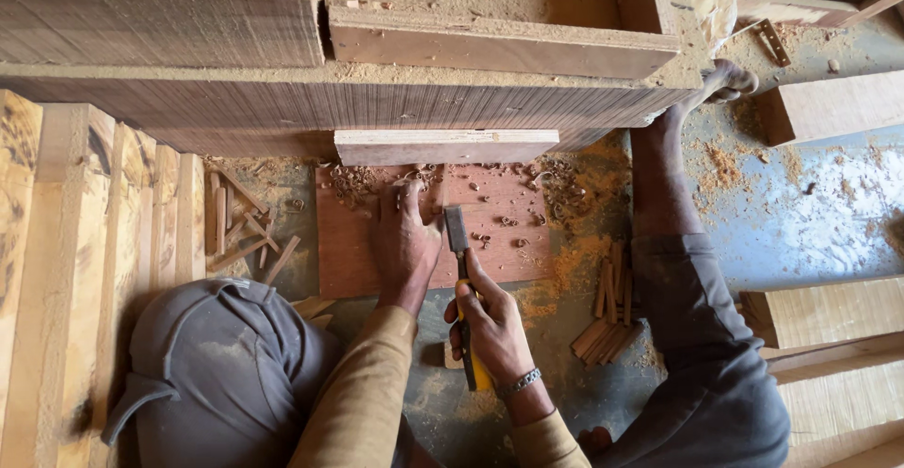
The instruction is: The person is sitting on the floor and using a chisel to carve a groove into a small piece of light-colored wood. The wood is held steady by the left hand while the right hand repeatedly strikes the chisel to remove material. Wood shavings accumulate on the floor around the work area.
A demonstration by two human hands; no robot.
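Chisel (460, 261) in right hand (492, 322), fingers wrapped tight round yellow handle, blade tip down on board (499, 242). Left hand (405, 242) flat on board just left of blade, fingers pressed together, gripping nothing. Shavings (556, 185) at board's far edge. Plank (443, 146) abuts board's far side. Wood strips (240, 228) left of board, sticks (607, 322) right of it.

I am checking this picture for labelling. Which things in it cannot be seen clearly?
Head view only:
- What the left hand presses on the reddish board: hidden under palm and fingers.
- Chisel handle: mostly wrapped by the right hand.
- Metal piece, top right: too small to identify.
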